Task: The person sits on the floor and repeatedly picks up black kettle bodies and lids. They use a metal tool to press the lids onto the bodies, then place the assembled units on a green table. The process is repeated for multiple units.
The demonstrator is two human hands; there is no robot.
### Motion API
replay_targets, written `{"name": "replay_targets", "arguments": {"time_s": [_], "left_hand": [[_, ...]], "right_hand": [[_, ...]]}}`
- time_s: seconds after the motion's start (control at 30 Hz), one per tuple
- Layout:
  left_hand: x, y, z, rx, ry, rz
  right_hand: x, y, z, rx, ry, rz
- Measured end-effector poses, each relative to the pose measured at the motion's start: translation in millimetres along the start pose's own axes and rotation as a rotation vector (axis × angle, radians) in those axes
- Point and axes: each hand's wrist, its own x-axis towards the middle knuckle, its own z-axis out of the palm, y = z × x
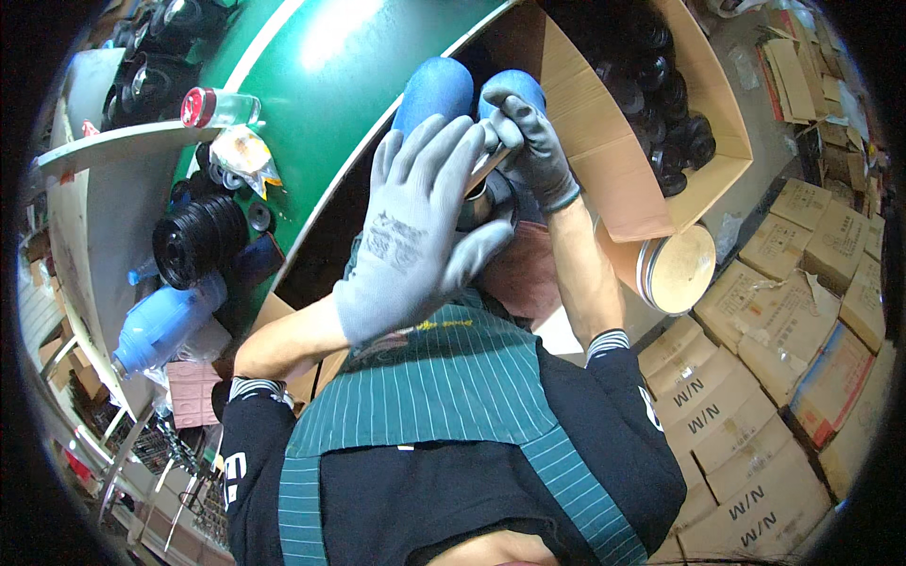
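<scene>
My left hand [411, 222], in a grey work glove, is in front of my chest with its fingers stretched out and its thumb apart. My right hand [536, 156], gloved the same way, has its fingers curled close beside the left fingertips. A thin, shiny strip-like piece [488, 172] shows below the right fingers; its kind cannot be made out and the left hand partly hides it. Just beyond the hands are two blue rounded shapes [437, 90]. A dark round part [491, 203] shows between the hands, over my green striped apron [425, 382].
An open carton [618, 179] with black round parts stands at the right, beside a round tub [681, 269]. Stacked cartons [717, 406] fill the far right. Left, a green table [321, 104] carries a red-lidded jar [222, 108], black coiled rings [200, 241] and a blue bottle [165, 325].
</scene>
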Motion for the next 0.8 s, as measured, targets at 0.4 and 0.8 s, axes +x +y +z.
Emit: {"name": "replay_targets", "arguments": {"time_s": [0.4, 0.8], "left_hand": [[59.0, -133.6, 58.4, -0.628, -0.087, 0.207], [151.0, -71.9, 146.7, -0.795, -0.171, 0.576]], "right_hand": [[-81.5, -33.2, 100.6, -1.144, -0.611, -0.335], [-0.5, 4.8, 178.2, -1.406, -0.969, 0.283]]}}
